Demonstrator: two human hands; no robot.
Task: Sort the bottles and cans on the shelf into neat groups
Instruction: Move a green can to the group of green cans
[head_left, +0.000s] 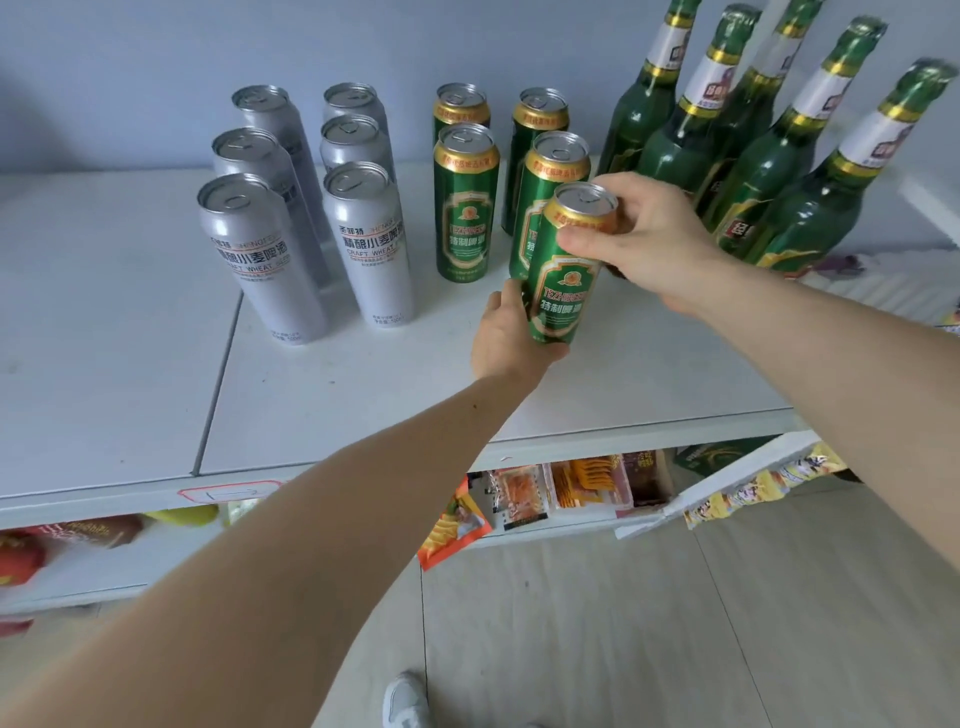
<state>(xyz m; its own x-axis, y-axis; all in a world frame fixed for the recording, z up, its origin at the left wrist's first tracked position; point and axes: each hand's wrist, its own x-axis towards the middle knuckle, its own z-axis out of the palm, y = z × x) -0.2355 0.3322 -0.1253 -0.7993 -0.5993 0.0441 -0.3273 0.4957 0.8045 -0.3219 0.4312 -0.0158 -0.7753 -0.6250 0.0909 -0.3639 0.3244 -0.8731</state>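
Note:
A green beer can (563, 280) stands at the front of the right green column on the white shelf (363, 379). My right hand (649, 239) grips its upper part, thumb across the front below the gold rim. My left hand (511, 338) holds its lower part from the left and underneath. Behind it stand several more green cans (465, 208) in two columns. Several silver cans (262, 254) form two columns to the left. Several green glass bottles (810, 197) are grouped at the right.
The shelf's front edge (597, 441) runs below my arms. A lower shelf holds snack packets (587, 483) and a hanging strip of sachets (753, 488). Light wooden floor and a shoe (405, 701) lie below. A pale wall (156, 78) backs the shelf.

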